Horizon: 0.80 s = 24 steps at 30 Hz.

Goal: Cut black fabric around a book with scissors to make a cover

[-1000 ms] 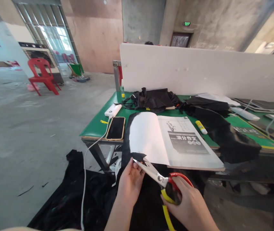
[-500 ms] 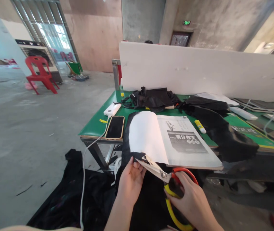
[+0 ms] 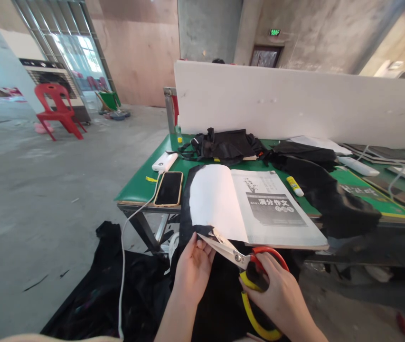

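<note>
An open book (image 3: 216, 199) lies at the near edge of the green table, its left cover edged with black fabric (image 3: 186, 216). My left hand (image 3: 195, 263), palm up, pinches the fabric at the book's lower left corner. In my right hand (image 3: 273, 289) is a pair of scissors (image 3: 238, 258) with one red and one yellow handle. The blades are parted and point left, their tips at the fabric beside my left fingertips. How much cloth lies between the blades is hard to make out.
On the green table (image 3: 136, 183) are a phone (image 3: 168, 188), a white power bank (image 3: 164, 162) with a cable, a glue stick (image 3: 295, 186) and crumpled black cloth (image 3: 227, 145). A white partition (image 3: 277, 104) stands behind. More black fabric (image 3: 131, 285) hangs down at the lower left.
The scissors and my right hand have shifted slightly left, bringing the blade tips nearer my left fingers. My left hand keeps its hold on the fabric.
</note>
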Each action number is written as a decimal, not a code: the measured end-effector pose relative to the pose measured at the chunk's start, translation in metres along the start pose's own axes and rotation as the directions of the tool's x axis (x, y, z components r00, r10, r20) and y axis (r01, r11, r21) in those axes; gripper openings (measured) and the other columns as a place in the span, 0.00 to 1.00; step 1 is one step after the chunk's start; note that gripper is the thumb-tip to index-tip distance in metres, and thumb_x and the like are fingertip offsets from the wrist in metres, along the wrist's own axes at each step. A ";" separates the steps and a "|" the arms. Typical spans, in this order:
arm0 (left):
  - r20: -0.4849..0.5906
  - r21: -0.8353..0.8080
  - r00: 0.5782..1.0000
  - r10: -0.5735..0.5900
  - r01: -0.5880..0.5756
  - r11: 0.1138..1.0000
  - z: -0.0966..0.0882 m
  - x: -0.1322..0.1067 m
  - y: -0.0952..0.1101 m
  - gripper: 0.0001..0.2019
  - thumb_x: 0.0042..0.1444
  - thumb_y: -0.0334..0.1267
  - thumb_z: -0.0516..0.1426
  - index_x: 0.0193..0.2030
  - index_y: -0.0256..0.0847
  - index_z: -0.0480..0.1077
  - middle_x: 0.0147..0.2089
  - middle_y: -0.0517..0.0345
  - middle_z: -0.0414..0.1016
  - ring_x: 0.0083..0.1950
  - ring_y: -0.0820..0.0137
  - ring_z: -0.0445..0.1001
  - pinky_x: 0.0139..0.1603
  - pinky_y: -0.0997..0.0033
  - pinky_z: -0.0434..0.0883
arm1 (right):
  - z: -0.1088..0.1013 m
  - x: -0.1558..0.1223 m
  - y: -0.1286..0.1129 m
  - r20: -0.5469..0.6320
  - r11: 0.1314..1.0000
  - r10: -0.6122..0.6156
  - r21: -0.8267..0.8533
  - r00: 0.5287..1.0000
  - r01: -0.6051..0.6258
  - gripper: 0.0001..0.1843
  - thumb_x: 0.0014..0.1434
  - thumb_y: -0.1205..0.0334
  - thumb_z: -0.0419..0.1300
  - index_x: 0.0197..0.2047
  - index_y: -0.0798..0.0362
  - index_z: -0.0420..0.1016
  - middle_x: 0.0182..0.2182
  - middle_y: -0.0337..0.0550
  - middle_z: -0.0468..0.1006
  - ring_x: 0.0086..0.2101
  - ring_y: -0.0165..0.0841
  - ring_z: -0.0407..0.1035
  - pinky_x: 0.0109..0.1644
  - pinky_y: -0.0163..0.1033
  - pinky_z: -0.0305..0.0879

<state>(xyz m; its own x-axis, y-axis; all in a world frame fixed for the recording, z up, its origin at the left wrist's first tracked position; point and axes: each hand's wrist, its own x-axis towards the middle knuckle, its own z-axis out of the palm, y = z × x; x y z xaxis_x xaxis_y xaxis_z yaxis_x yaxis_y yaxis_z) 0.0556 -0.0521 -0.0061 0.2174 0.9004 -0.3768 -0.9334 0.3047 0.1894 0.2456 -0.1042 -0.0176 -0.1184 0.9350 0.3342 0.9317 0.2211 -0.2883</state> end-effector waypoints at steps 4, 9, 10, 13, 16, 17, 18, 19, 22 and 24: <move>0.031 0.017 1.000 0.000 0.000 1.000 -0.003 0.001 0.000 0.15 0.59 0.35 0.52 0.21 0.38 0.63 0.22 0.63 0.63 0.33 0.73 0.71 0.47 0.68 0.69 | 0.000 0.001 -0.004 0.017 1.000 0.010 0.028 1.000 -0.010 0.20 0.48 0.56 0.60 0.44 0.53 0.65 0.40 0.46 0.74 0.37 0.36 0.72 0.37 0.38 0.70; -0.001 0.084 1.000 0.028 -0.028 0.996 -0.008 0.004 0.000 0.16 0.58 0.37 0.53 0.19 0.38 0.63 0.24 0.61 0.66 0.35 0.72 0.72 0.44 0.68 0.69 | -0.002 0.004 -0.011 0.067 0.995 0.041 0.089 0.997 -0.047 0.20 0.48 0.57 0.61 0.44 0.52 0.66 0.38 0.45 0.74 0.37 0.36 0.72 0.38 0.38 0.70; -0.003 0.100 0.999 0.038 -0.037 0.994 -0.009 0.004 -0.001 0.17 0.58 0.37 0.53 0.19 0.38 0.63 0.24 0.61 0.66 0.35 0.72 0.72 0.44 0.69 0.69 | -0.002 0.005 -0.012 0.065 0.995 0.041 0.089 0.997 -0.047 0.20 0.48 0.56 0.61 0.44 0.52 0.66 0.38 0.45 0.74 0.37 0.37 0.72 0.38 0.38 0.70; -0.027 0.158 0.997 0.072 -0.067 0.985 -0.010 0.007 -0.001 0.18 0.57 0.38 0.54 0.17 0.38 0.61 0.23 0.60 0.65 0.34 0.72 0.71 0.44 0.69 0.69 | -0.005 0.005 -0.015 0.055 0.996 0.032 0.080 0.998 -0.036 0.20 0.47 0.56 0.61 0.43 0.52 0.67 0.36 0.45 0.75 0.37 0.38 0.72 0.37 0.39 0.70; -0.084 0.209 0.982 0.167 -0.146 0.967 -0.013 0.011 -0.001 0.17 0.52 0.40 0.59 0.16 0.38 0.62 0.20 0.63 0.63 0.31 0.72 0.71 0.44 0.69 0.69 | -0.008 0.005 -0.018 0.061 0.996 0.036 0.079 0.998 -0.040 0.18 0.47 0.56 0.61 0.41 0.52 0.68 0.33 0.44 0.75 0.34 0.38 0.72 0.35 0.39 0.69; -0.091 0.232 0.975 0.205 -0.179 0.956 -0.014 0.012 0.000 0.16 0.49 0.40 0.60 0.16 0.38 0.62 0.19 0.63 0.62 0.30 0.72 0.70 0.44 0.68 0.69 | -0.010 0.005 -0.018 0.068 0.996 0.039 0.081 0.997 -0.044 0.18 0.47 0.56 0.61 0.41 0.52 0.69 0.33 0.44 0.75 0.33 0.38 0.72 0.35 0.39 0.69; -0.096 0.259 0.965 0.244 -0.213 0.942 -0.015 0.013 0.000 0.16 0.48 0.41 0.61 0.16 0.38 0.62 0.18 0.64 0.62 0.29 0.72 0.70 0.44 0.68 0.69 | -0.011 0.005 -0.019 0.078 0.995 0.039 0.086 0.996 -0.046 0.18 0.47 0.55 0.61 0.41 0.52 0.69 0.33 0.44 0.75 0.33 0.38 0.72 0.35 0.39 0.69; -0.102 0.285 0.954 0.283 -0.245 0.927 -0.017 0.013 0.001 0.16 0.46 0.41 0.62 0.16 0.38 0.63 0.18 0.64 0.63 0.29 0.72 0.70 0.44 0.68 0.69 | -0.012 0.005 -0.020 0.090 0.994 0.041 0.093 0.995 -0.049 0.19 0.47 0.55 0.61 0.42 0.52 0.69 0.33 0.44 0.76 0.34 0.38 0.72 0.35 0.39 0.69; -0.136 0.339 0.921 0.366 -0.303 0.891 -0.020 0.012 0.002 0.14 0.44 0.41 0.64 0.18 0.38 0.65 0.19 0.63 0.66 0.28 0.74 0.69 0.41 0.70 0.69 | -0.014 0.006 -0.023 0.141 0.990 0.063 0.113 0.988 -0.079 0.19 0.47 0.55 0.61 0.43 0.52 0.69 0.34 0.44 0.76 0.34 0.37 0.72 0.36 0.39 0.68; -0.159 0.361 0.906 0.393 -0.317 0.877 -0.022 0.010 0.003 0.13 0.43 0.40 0.65 0.19 0.38 0.66 0.19 0.64 0.67 0.27 0.75 0.68 0.39 0.72 0.69 | -0.015 0.007 -0.026 0.161 0.989 0.079 0.115 0.984 -0.098 0.18 0.47 0.55 0.61 0.42 0.51 0.70 0.34 0.43 0.76 0.33 0.37 0.72 0.36 0.39 0.68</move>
<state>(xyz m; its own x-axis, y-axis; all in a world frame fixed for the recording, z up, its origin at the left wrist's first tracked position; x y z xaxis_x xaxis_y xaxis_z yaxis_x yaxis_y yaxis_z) 0.0486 -0.0487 -0.0291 -0.2151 0.8857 -0.4114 -0.7847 0.0940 0.6127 0.2259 -0.1079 0.0058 -0.0983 0.9820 0.1614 0.8931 0.1586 -0.4209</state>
